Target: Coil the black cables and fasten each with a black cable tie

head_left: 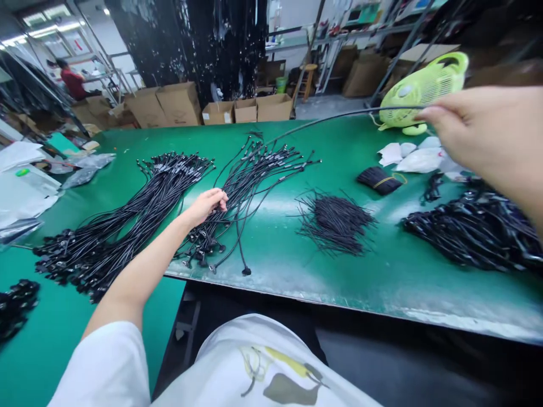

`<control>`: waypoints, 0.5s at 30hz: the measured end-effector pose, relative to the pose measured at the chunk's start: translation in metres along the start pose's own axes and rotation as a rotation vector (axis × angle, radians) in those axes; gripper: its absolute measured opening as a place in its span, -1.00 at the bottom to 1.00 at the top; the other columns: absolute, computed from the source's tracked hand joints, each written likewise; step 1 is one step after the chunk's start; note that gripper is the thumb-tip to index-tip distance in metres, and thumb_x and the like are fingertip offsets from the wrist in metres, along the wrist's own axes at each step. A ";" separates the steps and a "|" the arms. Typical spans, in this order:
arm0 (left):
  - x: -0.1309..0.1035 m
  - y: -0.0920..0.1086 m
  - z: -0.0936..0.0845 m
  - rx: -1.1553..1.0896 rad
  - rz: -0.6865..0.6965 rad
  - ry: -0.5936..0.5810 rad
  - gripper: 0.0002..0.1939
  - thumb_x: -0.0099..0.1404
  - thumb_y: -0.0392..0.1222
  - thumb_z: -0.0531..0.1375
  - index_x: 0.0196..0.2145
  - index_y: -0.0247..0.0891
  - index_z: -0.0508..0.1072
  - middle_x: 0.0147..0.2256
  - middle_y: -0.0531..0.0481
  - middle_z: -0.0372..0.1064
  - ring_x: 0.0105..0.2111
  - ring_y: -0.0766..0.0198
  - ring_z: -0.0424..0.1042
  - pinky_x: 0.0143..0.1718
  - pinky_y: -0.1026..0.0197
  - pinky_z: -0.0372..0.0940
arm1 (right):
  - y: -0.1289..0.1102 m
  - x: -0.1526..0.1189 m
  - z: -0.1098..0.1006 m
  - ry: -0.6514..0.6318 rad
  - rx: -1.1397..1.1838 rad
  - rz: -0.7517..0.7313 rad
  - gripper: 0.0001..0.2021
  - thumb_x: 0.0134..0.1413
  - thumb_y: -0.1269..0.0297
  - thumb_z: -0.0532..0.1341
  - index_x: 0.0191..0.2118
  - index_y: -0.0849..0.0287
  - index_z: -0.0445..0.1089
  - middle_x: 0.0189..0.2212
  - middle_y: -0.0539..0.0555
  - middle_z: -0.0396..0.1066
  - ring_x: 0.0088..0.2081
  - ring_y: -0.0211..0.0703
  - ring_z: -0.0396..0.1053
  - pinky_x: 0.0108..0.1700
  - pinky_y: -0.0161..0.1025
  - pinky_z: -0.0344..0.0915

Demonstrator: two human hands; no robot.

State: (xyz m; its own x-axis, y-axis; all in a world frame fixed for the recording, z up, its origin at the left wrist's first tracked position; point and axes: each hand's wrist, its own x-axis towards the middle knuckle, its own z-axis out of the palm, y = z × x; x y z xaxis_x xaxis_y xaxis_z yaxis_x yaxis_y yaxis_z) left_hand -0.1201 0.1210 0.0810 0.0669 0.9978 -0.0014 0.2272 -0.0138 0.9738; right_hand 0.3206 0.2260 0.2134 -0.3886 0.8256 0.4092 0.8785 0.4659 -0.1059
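Note:
My right hand (456, 121), raised at the right, pinches one end of a black cable (331, 115) that stretches left to the middle cable pile (258, 169). Over that pile my left hand (210, 204) is closed, and what its fingers hold is too small to make out. A larger bundle of black cables (148, 209) lies to the left, with its connectors toward the front left. Thin black ties (339, 220) form a loose heap right of the middle. Behind them lies a black bundle (379, 180) bound with a yellow band.
A green fan (419, 93) stands at the back right of the green table (271, 249). Bagged black parts (470, 229) lie at the right, plastic bags (89, 167) at the left. Cardboard boxes (178, 104) line the far side. A person in red (73, 81) sits far back left.

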 end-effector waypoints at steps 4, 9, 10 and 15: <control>-0.007 0.022 0.038 -0.440 -0.047 -0.051 -0.73 0.24 0.00 0.19 -0.43 -0.28 0.33 -0.57 0.17 0.01 -0.61 0.45 0.08 -0.55 0.38 0.12 | -0.015 -0.047 0.034 -0.166 -0.417 0.034 -0.65 0.28 0.12 0.01 -0.37 0.13 0.45 -0.49 0.17 0.42 -0.44 0.01 0.36 -0.48 -0.23 0.09; -0.028 0.035 0.098 -0.087 0.053 -0.170 -0.69 0.33 0.02 0.12 -0.25 -0.28 0.50 -0.50 0.07 0.19 -0.49 0.35 0.24 -0.39 0.28 0.24 | -0.108 -0.118 0.061 -0.455 -0.081 -0.437 -0.76 0.26 0.24 0.09 -0.40 0.19 0.39 -0.46 0.07 0.46 -0.48 -0.22 0.37 -0.52 -0.32 -0.05; -0.034 0.036 0.109 0.019 0.130 -0.179 -0.69 0.33 0.01 0.12 -0.22 -0.26 0.52 -0.41 0.01 0.28 -0.37 0.30 0.32 -0.26 0.24 0.27 | -0.123 -0.123 0.061 -0.412 -0.015 -0.485 -0.75 0.27 0.24 0.08 -0.38 0.20 0.39 -0.47 0.06 0.45 -0.48 -0.25 0.37 -0.52 -0.32 -0.07; -0.064 0.042 0.124 0.033 0.043 -0.408 -0.63 0.41 0.01 0.00 -0.12 -0.26 0.49 -0.59 0.11 0.18 -0.50 0.32 0.28 -0.26 0.20 0.29 | -0.130 -0.099 0.055 -0.159 -0.002 -0.408 -0.66 0.30 0.09 0.05 -0.34 0.21 0.40 -0.41 0.09 0.44 -0.41 -0.24 0.38 -0.51 -0.29 -0.12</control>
State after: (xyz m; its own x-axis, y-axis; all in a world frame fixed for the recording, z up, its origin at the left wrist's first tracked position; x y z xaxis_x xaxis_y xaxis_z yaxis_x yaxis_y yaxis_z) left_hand 0.0058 0.0481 0.0942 0.4555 0.8884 -0.0580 0.2464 -0.0632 0.9671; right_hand 0.2298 0.1011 0.1369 -0.7419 0.6124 0.2728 0.6443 0.7639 0.0374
